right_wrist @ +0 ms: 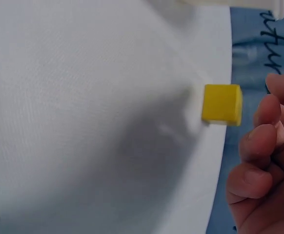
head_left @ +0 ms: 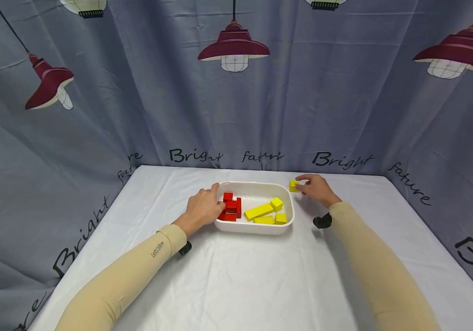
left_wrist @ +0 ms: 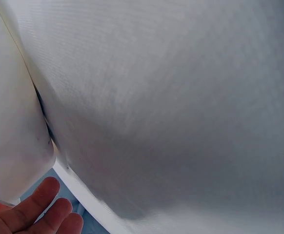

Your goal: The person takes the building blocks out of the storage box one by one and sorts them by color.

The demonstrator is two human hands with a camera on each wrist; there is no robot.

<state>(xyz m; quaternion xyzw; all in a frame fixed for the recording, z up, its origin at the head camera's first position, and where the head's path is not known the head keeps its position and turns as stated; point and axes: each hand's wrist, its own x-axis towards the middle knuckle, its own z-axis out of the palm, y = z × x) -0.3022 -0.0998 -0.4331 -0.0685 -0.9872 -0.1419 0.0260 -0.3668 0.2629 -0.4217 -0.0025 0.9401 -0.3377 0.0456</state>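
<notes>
A white tray (head_left: pixel 253 228) holds red blocks on its left side and yellow blocks on its right. My left hand (head_left: pixel 204 207) grips the tray's left end, thumb over the rim by the red blocks (head_left: pixel 231 207). In the left wrist view, several fingertips (left_wrist: pixel 47 187) show beside the tray's wall (left_wrist: pixel 15 122). Right of the tray, a yellow cube (head_left: pixel 293 185) sits on the table. My right hand (head_left: pixel 317 189) is beside that cube, thumb and forefinger apart. The right wrist view shows a gap between the cube (right_wrist: pixel 221 105) and the loosely bent fingers (right_wrist: pixel 259 141).
Inside the tray lie yellow cubes and bars, among them a long yellow bar (head_left: pixel 258 211). White cloth covers the table (head_left: pixel 253 280). A grey-blue curtain (head_left: pixel 236 115) with printed lamps and lettering hangs along the table's back and sides.
</notes>
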